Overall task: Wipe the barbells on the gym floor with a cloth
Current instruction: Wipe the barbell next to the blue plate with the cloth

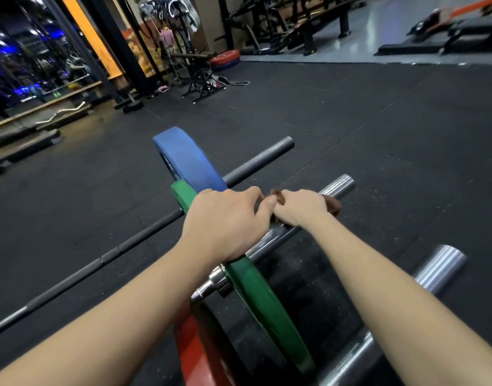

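Observation:
Three barbells lie side by side on the black rubber floor. The middle one carries a green plate (264, 307) and ends in a chrome sleeve (338, 186). My right hand (301, 206) is closed around a brown cloth (332, 204) wrapped on that sleeve. My left hand (223, 222) rests on the top edge of the green plate, its fingers curled over toward the sleeve. The far barbell (256, 162) is dark with a blue plate (187, 160). The nearest barbell's chrome sleeve (439, 267) shows at the right, with a black plate (230, 346) and a red plate (194, 355) on it.
A black stand (201, 84) and stacked red and blue plates (225, 59) sit at the back. A curl bar (63, 111) lies on a wooden step at the left. Benches (308, 26) and machines line the far grey floor. Open rubber flooring spreads to the right.

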The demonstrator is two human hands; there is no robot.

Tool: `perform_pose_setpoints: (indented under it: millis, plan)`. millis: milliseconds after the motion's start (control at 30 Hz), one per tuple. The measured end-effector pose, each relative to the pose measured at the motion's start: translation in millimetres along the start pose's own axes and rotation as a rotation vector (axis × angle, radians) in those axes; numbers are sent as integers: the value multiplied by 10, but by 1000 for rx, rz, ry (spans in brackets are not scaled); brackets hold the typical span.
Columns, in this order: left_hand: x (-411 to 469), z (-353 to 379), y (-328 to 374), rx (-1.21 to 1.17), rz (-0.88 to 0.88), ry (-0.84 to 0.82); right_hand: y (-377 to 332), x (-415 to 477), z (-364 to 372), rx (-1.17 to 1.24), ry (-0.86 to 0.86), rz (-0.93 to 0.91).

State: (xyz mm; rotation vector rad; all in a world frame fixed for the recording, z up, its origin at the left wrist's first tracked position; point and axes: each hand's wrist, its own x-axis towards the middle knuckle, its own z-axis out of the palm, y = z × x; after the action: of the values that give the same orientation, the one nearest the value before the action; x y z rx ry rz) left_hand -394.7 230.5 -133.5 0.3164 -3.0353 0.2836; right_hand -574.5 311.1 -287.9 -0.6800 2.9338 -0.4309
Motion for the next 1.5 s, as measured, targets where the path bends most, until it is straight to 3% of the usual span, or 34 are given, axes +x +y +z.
perform_pose_setpoints:
  millis: [233, 333, 500, 600, 800, 1067, 1267, 1500]
  plan:
    - [1, 34, -14, 24, 20, 7, 130, 27, -15, 48, -15, -89]
    - [10, 57, -25, 11, 32, 3, 543, 239, -134, -37, 47, 39]
    - [38, 94, -43, 2, 34, -12, 955, 406, -276, -45, -47, 234]
    - [38, 108, -58, 7, 34, 1, 719, 320, -232, -132, -9, 159]
    - [29, 126, -79, -68, -10, 64, 146, 65, 53, -82, -44, -59]
    - [-17, 190, -97, -162, -132, 265, -287, -283, 100, 62, -61, -122]
    - [15, 217, -138, -258, -133, 314, -693, -377, 149, 41, -301, -293]
    - [30, 212, -133, -160, -134, 206, -391, -332, 61, 96, -153, -292]
